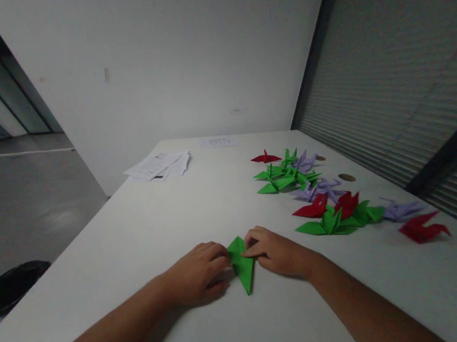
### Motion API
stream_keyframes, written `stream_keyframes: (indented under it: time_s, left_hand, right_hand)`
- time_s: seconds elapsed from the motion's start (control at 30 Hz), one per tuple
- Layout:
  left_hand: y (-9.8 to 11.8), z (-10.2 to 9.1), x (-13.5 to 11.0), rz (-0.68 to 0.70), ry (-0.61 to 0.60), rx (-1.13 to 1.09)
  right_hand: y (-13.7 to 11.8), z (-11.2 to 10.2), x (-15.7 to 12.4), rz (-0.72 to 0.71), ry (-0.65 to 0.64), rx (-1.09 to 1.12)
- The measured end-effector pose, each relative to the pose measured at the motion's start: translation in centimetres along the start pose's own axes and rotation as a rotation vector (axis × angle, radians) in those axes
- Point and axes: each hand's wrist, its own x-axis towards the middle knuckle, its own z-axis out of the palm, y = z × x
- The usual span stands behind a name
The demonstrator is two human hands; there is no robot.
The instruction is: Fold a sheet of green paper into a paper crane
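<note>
A folded green paper (242, 262), narrow and pointed toward me, lies on the white table (174, 215) in front of me. My left hand (199, 272) presses on its left edge with curled fingers. My right hand (274, 251) pinches its right edge with thumb and fingers together. Both hands rest on the tabletop and touch the paper from either side.
Finished paper cranes in green (277, 183), red (422, 229) and lilac (404, 209) lie in a row along the table's right side. A stack of white sheets (160, 165) sits at the far left. Blinds run along the right; a black bag (5, 287) lies on the floor.
</note>
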Motion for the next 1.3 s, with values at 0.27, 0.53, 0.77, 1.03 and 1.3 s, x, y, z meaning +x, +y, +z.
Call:
stream_keyframes:
  time_s: [0.27, 0.53, 0.77, 1.03, 1.3]
  left_hand:
    - [0.0, 0.2, 0.3, 0.006, -0.006, 0.079]
    - [0.1, -0.2, 0.3, -0.012, -0.018, 0.095]
    - [-0.5, 0.1, 0.0, 0.001, -0.04, 0.069]
    - [-0.6, 0.2, 0.0, -0.071, -0.045, -0.059]
    - [-0.1, 1.5, 0.5, -0.222, 0.137, -0.737]
  right_hand:
    - [-0.6, -0.2, 0.1, -0.011, -0.046, -0.07]
    - [-0.1, -1.1, -0.7, 0.05, -0.025, -0.085]
    - [0.3, -1.0, -0.5, 0.082, 0.026, -0.074]
    - [0.6, 0.0, 0.0, 0.045, 0.156, 0.047]
    - [-1.7, 1.2, 0.8, -0.035, 0.336, 0.164]
